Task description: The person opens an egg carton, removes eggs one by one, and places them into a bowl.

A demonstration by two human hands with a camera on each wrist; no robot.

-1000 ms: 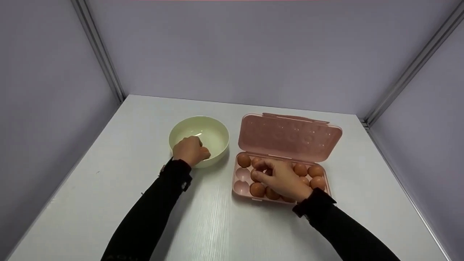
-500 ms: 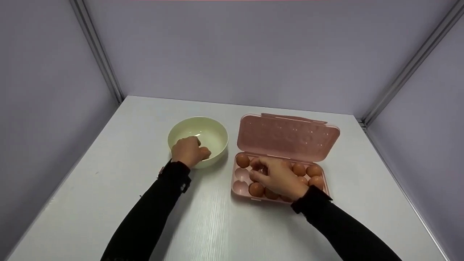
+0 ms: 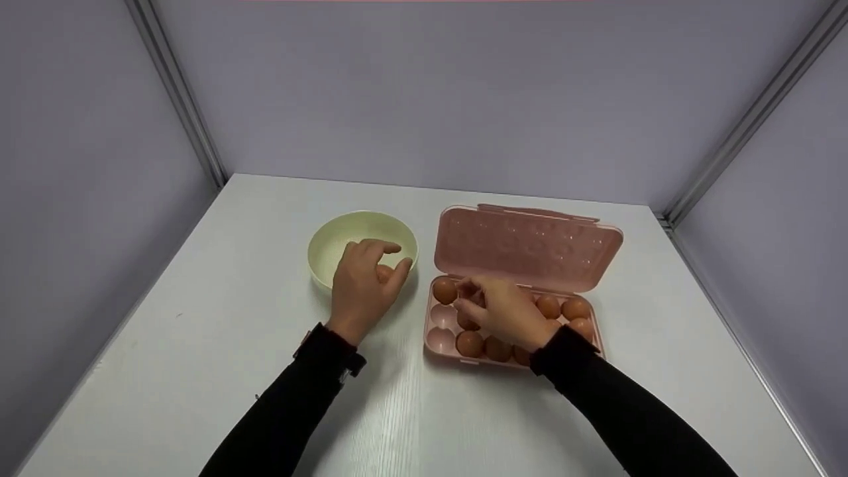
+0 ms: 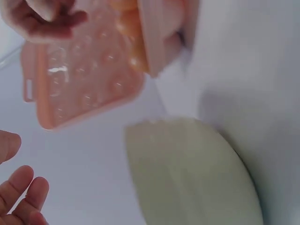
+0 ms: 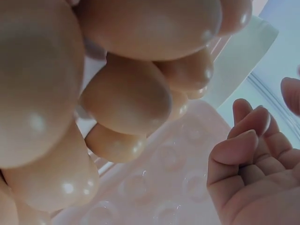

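Note:
My left hand (image 3: 364,285) is over the near rim of a pale green bowl (image 3: 331,248). Its thumb and fingers are spread apart, and the left wrist view shows nothing between them. A brown egg (image 3: 384,273) shows past the thumb, inside the bowl. My right hand (image 3: 507,311) hovers above a pink egg box (image 3: 442,317), fingers loosely bent and holding nothing, as the right wrist view also shows. Brown eggs (image 3: 470,344) fill most of the box's hollows; two hollows at its left side have no egg. The hand covers some of the eggs.
The lid (image 3: 527,248) of the egg box stands raised at the back. Both bowl and box are on a white table (image 3: 199,318), with grey panels (image 3: 424,99) behind and at the sides.
My left hand has let go of the egg, which stays in the bowl. The hand has risen and drawn back with its fingers spread. My right hand has shifted slightly.

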